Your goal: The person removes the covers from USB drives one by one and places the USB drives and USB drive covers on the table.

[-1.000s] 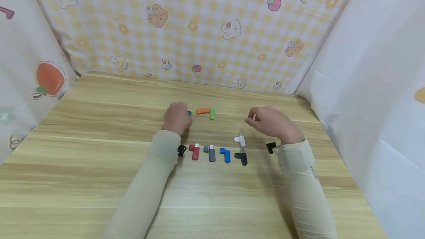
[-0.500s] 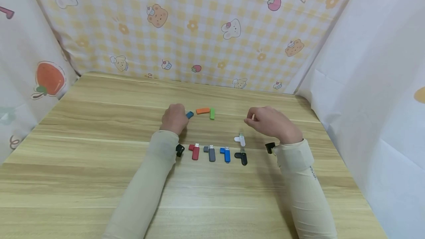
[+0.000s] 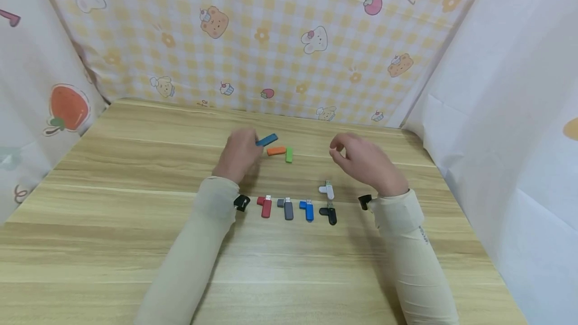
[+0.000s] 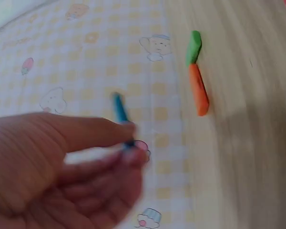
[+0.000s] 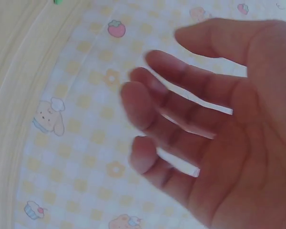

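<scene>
My left hand [image 3: 240, 152] pinches a dark blue USB stick [image 3: 267, 140] between thumb and fingertips, as the left wrist view also shows. The stick is held out over the back of the table, pointing up and right in the head view. Just to its right lie an orange USB stick [image 3: 276, 151] and a light green USB stick [image 3: 289, 155], end to side. My right hand [image 3: 368, 162] hovers on the right side with nothing in it; in the right wrist view its fingers are loosely bent and the thumb stands apart.
Nearer me, a row of uncapped USB sticks lies on the wooden table [image 3: 289, 275]: red [image 3: 266, 207], grey [image 3: 288, 210], blue [image 3: 309, 211] and black [image 3: 331, 214]. A white one [image 3: 329, 191] sits just behind the black one. A checked curtain [image 3: 271, 39] borders the table's back edge.
My left hand has lifted the dark blue stick up and away, past the orange one's left end, and more of the stick shows. My right hand has shifted slightly left, its fingers spreading a little.
</scene>
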The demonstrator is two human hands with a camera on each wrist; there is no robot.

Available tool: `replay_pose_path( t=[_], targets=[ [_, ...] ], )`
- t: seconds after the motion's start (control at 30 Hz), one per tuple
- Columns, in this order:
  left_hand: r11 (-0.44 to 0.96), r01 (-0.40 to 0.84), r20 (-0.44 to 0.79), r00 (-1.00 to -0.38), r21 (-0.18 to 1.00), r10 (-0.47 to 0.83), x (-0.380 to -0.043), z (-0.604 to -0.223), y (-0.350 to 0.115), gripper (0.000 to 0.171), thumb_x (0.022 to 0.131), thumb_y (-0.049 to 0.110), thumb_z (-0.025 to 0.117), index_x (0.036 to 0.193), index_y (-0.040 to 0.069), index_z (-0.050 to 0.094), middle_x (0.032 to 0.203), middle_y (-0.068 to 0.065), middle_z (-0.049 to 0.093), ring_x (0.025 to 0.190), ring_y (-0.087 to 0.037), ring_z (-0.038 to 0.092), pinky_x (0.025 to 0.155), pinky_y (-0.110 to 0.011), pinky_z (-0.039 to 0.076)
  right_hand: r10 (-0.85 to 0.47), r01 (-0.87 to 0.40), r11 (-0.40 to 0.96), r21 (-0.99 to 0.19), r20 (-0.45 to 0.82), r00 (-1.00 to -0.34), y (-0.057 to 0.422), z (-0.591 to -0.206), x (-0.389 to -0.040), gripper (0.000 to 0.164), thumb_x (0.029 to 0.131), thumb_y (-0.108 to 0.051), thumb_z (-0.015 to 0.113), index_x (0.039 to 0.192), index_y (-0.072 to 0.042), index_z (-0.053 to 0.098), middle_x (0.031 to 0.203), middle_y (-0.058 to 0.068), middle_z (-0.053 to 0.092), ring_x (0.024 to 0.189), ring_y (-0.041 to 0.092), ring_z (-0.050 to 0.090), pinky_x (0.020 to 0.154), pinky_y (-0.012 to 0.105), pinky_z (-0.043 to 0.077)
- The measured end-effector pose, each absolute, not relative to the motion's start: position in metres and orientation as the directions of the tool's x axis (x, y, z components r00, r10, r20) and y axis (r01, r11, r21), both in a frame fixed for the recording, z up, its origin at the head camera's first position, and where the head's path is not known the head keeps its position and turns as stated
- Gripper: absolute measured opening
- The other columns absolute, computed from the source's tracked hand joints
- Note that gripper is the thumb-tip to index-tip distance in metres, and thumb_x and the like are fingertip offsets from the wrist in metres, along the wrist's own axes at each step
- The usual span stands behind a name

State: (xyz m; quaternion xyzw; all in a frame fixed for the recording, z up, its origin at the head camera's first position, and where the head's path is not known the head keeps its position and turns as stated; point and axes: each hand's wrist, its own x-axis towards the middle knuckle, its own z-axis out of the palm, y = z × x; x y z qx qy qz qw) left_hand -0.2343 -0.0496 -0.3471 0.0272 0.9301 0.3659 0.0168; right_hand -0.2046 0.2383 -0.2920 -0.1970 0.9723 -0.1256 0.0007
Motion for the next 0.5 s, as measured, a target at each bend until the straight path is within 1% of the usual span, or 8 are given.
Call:
replay_pose_path(
  t=[0.03,0.1,0.17,0.33,0.5],
  targets=[
    [0.727,0.075,0.014,-0.996,0.683,0.089,-0.234,-0.345,-0.048,0.010,0.105,0.005,0.066,0.105,-0.003,0.071,0.093,-0.013,0.067,0.076,-0.024,0.060,0.065,-0.028,0.053,-0.381,-0.386,0.888,-0.250,0.068,-0.922,0.237,-0.292,-0.204,0.026,0.110,-0.024,0.058,0.127,-0.008,0.071,0.120,0.010,0.071,0.095,0.027,0.067,0.080,0.045,0.058],
    [0.717,0.162,0.084,-0.986,0.678,0.143,-0.234,-0.341,-0.046,0.013,0.105,0.007,0.068,0.114,-0.002,0.072,0.104,-0.015,0.072,0.083,-0.026,0.064,0.069,-0.031,0.057,-0.382,-0.397,0.880,-0.262,0.107,-0.918,0.234,-0.292,-0.203,0.027,0.111,-0.025,0.058,0.129,-0.009,0.070,0.123,0.010,0.069,0.094,0.026,0.065,0.077,0.043,0.057],
    [0.717,0.262,0.171,-0.965,0.646,0.199,-0.233,-0.337,-0.043,0.016,0.103,0.006,0.070,0.117,-0.003,0.074,0.108,-0.016,0.074,0.086,-0.027,0.065,0.074,-0.032,0.061,-0.386,-0.413,0.870,-0.268,0.149,-0.910,0.231,-0.293,-0.203,0.027,0.111,-0.024,0.060,0.130,-0.008,0.069,0.124,0.010,0.067,0.091,0.024,0.063,0.073,0.040,0.055],
    [0.682,0.450,0.344,-0.891,0.577,0.297,-0.223,-0.327,-0.035,0.015,0.101,0.003,0.073,0.115,-0.003,0.074,0.107,-0.016,0.076,0.091,-0.026,0.069,0.083,-0.035,0.065,-0.399,-0.461,0.847,-0.267,0.255,-0.881,0.225,-0.295,-0.202,0.028,0.109,-0.022,0.064,0.133,-0.008,0.067,0.127,0.010,0.067,0.088,0.023,0.060,0.067,0.035,0.050],
    [0.654,0.583,0.456,-0.804,0.482,0.380,-0.211,-0.318,-0.028,0.016,0.100,0.006,0.078,0.113,-0.002,0.074,0.104,-0.014,0.076,0.089,-0.025,0.069,0.082,-0.033,0.066,-0.424,-0.524,0.808,-0.269,0.352,-0.835,0.220,-0.296,-0.201,0.036,0.107,-0.023,0.070,0.140,-0.009,0.063,0.135,0.010,0.065,0.093,0.021,0.062,0.064,0.033,0.050]
  ],
)
